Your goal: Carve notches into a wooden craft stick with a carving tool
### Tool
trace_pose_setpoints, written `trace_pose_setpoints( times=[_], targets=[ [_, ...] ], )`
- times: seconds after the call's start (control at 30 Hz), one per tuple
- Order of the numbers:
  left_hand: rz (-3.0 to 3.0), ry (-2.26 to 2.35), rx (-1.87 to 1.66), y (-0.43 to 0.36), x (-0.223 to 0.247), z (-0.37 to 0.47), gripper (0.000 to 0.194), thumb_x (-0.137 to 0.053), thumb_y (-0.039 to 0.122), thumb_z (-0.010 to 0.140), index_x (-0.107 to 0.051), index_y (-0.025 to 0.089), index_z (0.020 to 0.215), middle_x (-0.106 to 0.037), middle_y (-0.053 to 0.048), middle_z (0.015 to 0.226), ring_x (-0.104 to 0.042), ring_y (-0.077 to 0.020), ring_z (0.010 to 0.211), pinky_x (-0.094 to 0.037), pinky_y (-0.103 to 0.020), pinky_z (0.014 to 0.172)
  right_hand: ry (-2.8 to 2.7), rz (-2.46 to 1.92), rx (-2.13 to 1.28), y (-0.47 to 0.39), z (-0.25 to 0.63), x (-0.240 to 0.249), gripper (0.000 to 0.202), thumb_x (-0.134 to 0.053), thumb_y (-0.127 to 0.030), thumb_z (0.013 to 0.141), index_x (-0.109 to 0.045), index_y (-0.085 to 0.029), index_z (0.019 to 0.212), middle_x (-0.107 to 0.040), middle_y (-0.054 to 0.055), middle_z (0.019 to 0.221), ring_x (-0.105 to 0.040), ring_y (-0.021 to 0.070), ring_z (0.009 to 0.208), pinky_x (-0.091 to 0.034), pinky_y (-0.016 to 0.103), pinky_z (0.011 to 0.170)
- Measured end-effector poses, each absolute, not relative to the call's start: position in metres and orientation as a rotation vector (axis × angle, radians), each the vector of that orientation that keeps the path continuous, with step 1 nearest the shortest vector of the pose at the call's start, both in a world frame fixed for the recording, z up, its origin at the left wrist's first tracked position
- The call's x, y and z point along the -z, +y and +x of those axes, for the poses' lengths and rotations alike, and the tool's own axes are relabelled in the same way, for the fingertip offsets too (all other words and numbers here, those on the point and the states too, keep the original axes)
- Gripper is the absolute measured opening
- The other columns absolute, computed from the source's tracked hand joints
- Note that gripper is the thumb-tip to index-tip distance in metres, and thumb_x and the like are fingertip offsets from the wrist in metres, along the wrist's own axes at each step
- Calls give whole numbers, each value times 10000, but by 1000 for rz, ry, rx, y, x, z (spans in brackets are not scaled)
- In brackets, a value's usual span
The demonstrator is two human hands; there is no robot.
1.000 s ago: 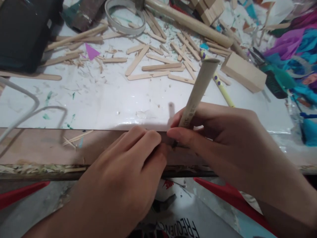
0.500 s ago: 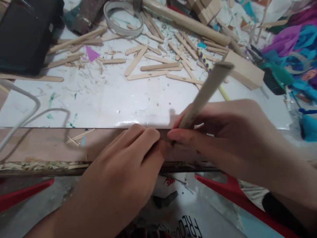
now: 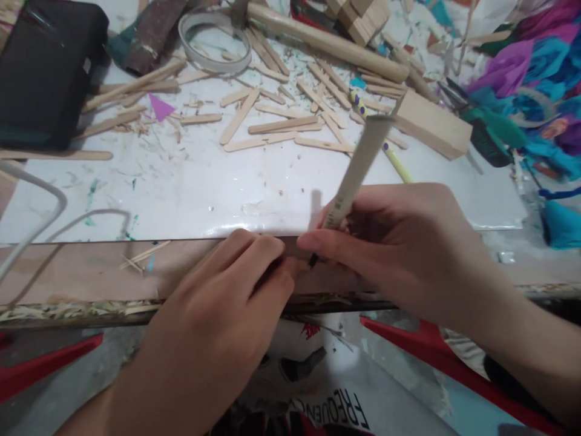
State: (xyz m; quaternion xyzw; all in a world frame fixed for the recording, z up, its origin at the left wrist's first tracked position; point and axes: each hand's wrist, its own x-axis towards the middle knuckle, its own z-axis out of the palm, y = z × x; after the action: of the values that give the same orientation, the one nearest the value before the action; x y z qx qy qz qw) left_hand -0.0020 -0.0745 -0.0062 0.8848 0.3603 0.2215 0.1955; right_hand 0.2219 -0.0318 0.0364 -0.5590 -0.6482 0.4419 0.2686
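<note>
My right hand [image 3: 390,242] grips a beige flat-sided tool [image 3: 358,163] with small printed marks. The tool tilts, its upper end leaning away to the right, and its narrow dark tip points down near the table edge. Close beside that tip, my left hand [image 3: 240,290] rests at the table's front edge with its fingers curled together. Whatever lies under or between those fingers is hidden from this view. The two hands are a small gap apart over the bare wooden strip [image 3: 195,266] of the table.
Several craft sticks [image 3: 284,124] lie scattered with shavings on the white sheet [image 3: 190,200]. Behind them are a tape roll [image 3: 184,45] and a hammer [image 3: 327,39]. A wooden block [image 3: 433,124] sits at right, a black case [image 3: 45,79] and white cable [image 3: 49,188] at left.
The beige tool has turned more upright in my right hand, and its dark tip shows more clearly. My left hand keeps its curled pose. The view has shifted slightly.
</note>
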Motion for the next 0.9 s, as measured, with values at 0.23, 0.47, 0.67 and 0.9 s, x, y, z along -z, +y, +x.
trace_pose_setpoints(
  times=[0.23,0.47,0.67,0.9],
  targets=[
    [2457,1048,-648,-76,6,-4,269,-456,136,1170,-715,133,1242,-674,-79,1162,-617,-263,1089,-589,-486,966,-1688,-1663,-844,-68,237,-36,164,-879,-383,921,-793,-292,816,-765,-36,731,-629,113,539,-475,218,432],
    [2468,1108,-694,-69,2,2,293,-428,128,1173,-718,152,1138,-717,-57,1074,-644,-240,994,-556,-447,866,-1728,-1517,-1011,-83,242,-26,247,-780,-176,969,-718,-377,1097,-802,-67,952,-747,120,732,-585,197,558],
    [2452,1126,-658,-71,-1,1,334,-406,163,1173,-727,181,1084,-749,-52,1032,-678,-241,952,-594,-432,845,-1760,-1463,-1004,-82,241,-27,223,-763,-171,976,-725,-367,1076,-791,-58,945,-749,127,786,-631,198,629],
    [2465,1146,-650,-71,1,5,327,-399,171,1182,-709,193,1083,-756,-46,1041,-692,-225,958,-600,-394,823,-1749,-1589,-849,-94,241,-28,180,-772,-238,972,-782,-384,1077,-801,-45,1132,-789,178,978,-690,240,790]
  ],
)
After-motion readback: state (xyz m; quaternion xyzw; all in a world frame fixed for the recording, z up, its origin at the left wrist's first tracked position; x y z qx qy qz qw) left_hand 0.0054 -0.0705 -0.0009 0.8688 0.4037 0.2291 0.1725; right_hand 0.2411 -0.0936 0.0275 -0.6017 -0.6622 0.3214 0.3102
